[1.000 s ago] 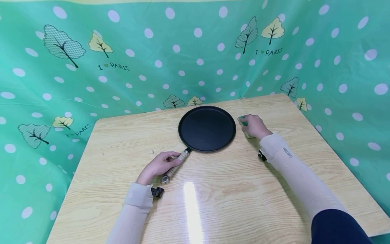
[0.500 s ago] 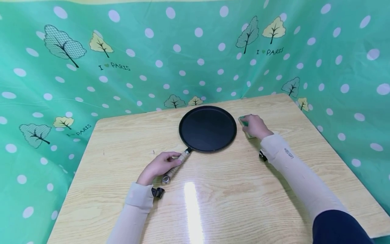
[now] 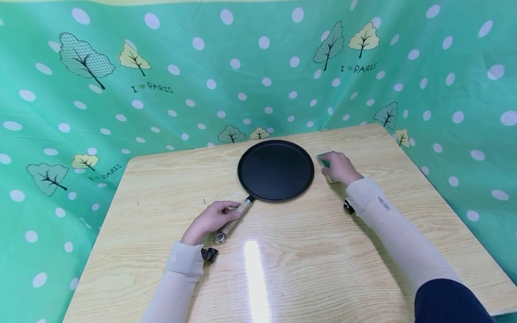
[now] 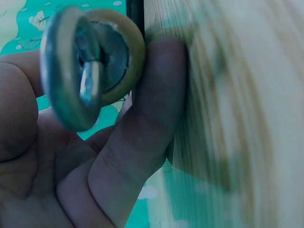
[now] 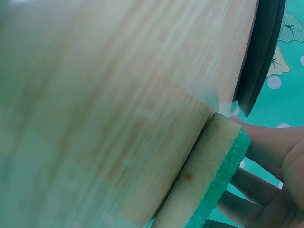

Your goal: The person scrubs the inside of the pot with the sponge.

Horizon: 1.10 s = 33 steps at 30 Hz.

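Observation:
A flat black frying pan [image 3: 276, 170] lies on the wooden table, its wrapped handle [image 3: 243, 207] angled toward the near left. My left hand [image 3: 214, 219] holds that handle, thumb on one side and fingers on the other. In the left wrist view the handle's metal hanging ring [image 4: 71, 71] sticks out between the digits. To the right of the pan, my right hand [image 3: 339, 168] grips a sponge [image 5: 204, 175] by its sides. The sponge is pale yellow with a green scouring layer on top, and its yellow face rests on the table. The hand covers much of it in the head view.
The light wood table [image 3: 323, 260] has a bright light reflection near its front. Behind and at both sides hangs a green dotted curtain [image 3: 181, 54]. A small mark [image 3: 203, 201] shows on the wood left of the pan.
Hands, pan and sponge hold the same places; the whole head view has shifted very slightly to the right.

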Motion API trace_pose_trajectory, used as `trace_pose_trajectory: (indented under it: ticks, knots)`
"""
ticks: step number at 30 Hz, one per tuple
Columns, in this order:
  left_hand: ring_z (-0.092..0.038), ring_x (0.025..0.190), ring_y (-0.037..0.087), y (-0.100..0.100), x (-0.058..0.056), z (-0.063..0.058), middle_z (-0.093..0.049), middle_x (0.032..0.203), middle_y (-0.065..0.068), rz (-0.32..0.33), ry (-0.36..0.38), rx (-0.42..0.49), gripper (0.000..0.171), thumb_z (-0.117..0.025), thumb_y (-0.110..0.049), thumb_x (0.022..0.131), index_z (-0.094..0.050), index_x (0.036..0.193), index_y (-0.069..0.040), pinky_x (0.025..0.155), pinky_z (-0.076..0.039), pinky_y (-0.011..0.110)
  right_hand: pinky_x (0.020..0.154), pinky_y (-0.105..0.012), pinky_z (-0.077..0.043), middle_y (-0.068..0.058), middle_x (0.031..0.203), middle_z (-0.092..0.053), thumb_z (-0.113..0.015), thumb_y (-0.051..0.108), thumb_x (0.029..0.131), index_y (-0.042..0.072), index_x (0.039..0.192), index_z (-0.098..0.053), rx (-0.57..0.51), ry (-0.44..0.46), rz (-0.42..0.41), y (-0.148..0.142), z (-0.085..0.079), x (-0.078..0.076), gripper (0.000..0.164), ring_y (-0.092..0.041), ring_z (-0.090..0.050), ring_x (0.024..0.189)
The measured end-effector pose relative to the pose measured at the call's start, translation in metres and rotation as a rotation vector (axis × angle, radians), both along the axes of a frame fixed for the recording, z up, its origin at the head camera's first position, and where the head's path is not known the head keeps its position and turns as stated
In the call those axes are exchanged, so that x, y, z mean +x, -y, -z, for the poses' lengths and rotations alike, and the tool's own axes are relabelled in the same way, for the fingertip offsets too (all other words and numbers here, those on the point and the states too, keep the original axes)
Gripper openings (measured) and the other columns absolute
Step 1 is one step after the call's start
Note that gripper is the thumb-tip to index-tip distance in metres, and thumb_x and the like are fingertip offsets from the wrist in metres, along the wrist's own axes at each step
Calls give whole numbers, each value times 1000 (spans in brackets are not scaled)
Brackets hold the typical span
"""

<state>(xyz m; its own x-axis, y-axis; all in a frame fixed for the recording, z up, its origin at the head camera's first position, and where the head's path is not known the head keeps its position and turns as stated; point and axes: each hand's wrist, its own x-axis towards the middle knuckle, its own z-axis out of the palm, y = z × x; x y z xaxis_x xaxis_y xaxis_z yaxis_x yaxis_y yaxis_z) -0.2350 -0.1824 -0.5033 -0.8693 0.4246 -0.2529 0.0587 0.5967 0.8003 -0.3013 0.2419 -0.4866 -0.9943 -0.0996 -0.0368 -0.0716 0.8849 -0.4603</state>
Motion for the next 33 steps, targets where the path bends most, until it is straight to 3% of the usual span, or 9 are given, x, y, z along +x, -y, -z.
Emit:
trace_pose_trajectory:
  ticks: [19,23,28,33]
  knots:
    - [-55,76,17,2,7,-5,-67,92,7,10,-74,-41,36,-69,-19,104,-71,134,1,71,-46,33,119,-65,-29,-36,156,-41,-70,6,101,-6,149,-53,-26,-31,-26,0,1,-1,52,-57,-36,144]
    - [-57,80,18,0,11,-13,-70,100,10,4,-100,-104,37,-66,-22,106,-71,134,1,75,-49,36,119,-64,-29,-35,158,-39,-70,14,103,-7,149,-53,-60,-32,-6,0,-1,-1,53,-56,-35,145]
    - [-64,92,20,-3,14,-27,-72,114,13,-16,-121,-156,50,-63,-34,107,-64,142,2,88,-53,45,119,-64,-30,-34,158,-40,-69,25,105,-7,150,-53,-66,-39,4,-5,-5,-2,57,-55,-36,146]
    - [-69,93,27,3,9,-40,-72,119,21,-26,-211,-183,55,-62,-34,107,-58,147,5,84,-56,46,120,-63,-27,-34,159,-39,-64,36,107,-6,153,-48,-31,-51,-8,-16,-11,-4,64,-53,-32,148]
